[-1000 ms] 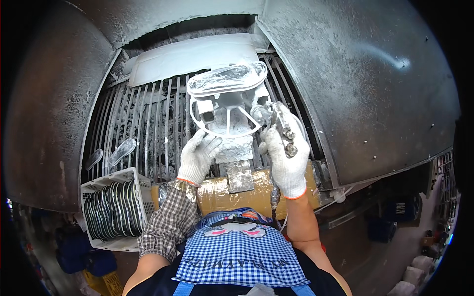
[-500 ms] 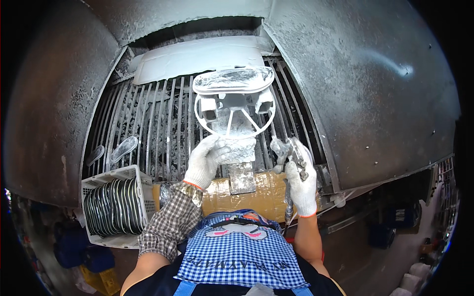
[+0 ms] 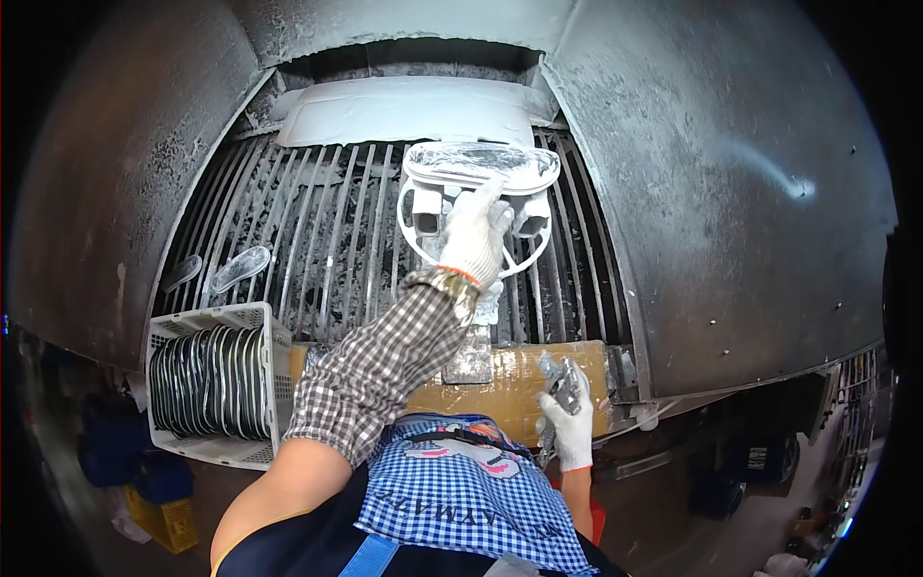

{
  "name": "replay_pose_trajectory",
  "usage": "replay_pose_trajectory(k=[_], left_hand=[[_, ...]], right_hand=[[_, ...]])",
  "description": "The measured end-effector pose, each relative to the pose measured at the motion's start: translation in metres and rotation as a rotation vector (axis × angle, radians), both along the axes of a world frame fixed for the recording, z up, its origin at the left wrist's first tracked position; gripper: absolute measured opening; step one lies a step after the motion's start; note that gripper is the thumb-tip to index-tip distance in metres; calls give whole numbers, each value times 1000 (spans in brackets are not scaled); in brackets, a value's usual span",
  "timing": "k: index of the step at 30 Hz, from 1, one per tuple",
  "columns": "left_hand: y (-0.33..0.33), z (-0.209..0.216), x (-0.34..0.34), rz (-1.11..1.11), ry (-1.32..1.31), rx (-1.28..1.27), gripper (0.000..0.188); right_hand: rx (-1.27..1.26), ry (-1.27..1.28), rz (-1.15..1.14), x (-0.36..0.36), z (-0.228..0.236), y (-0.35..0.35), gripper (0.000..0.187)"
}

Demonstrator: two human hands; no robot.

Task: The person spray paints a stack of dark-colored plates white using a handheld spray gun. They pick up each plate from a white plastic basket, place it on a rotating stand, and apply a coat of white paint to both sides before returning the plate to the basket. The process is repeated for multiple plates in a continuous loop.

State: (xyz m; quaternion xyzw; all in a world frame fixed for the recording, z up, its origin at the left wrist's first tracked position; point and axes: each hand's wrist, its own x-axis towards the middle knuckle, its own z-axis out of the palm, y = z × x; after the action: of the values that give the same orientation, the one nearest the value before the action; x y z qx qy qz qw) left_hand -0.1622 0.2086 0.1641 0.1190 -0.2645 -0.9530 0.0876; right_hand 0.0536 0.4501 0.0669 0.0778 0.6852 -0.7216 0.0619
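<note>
A white oval piece with a shiny, foil-like middle, shaped like a shoe sole, rests on a white-coated wheel-shaped stand with two square-tube supports. My left hand, in a white knitted glove, reaches over the wheel. Its fingertips meet the front edge of the oval piece; whether they grip it I cannot make out. Lower right, my gloved right hand is closed around a paint-crusted spray gun, held apart from the stand. Part of the wheel is hidden behind my left hand.
Metal slats run beneath the stand, with two small oval pieces at the left. A white crate holds several upright dark pieces. Booth walls rise at both sides. A tape-wrapped brown pad lines the front edge.
My left hand has moved forward and right from the stand's base to the oval piece's front edge. My right hand has drawn back toward me, still holding the spray gun.
</note>
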Motion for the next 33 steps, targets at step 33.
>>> replay_pose_trajectory(k=[33], left_hand=[[-213, 5, 103, 938, -532, -1069, 32]], right_hand=[[408, -120, 257, -2, 7, -53, 44]])
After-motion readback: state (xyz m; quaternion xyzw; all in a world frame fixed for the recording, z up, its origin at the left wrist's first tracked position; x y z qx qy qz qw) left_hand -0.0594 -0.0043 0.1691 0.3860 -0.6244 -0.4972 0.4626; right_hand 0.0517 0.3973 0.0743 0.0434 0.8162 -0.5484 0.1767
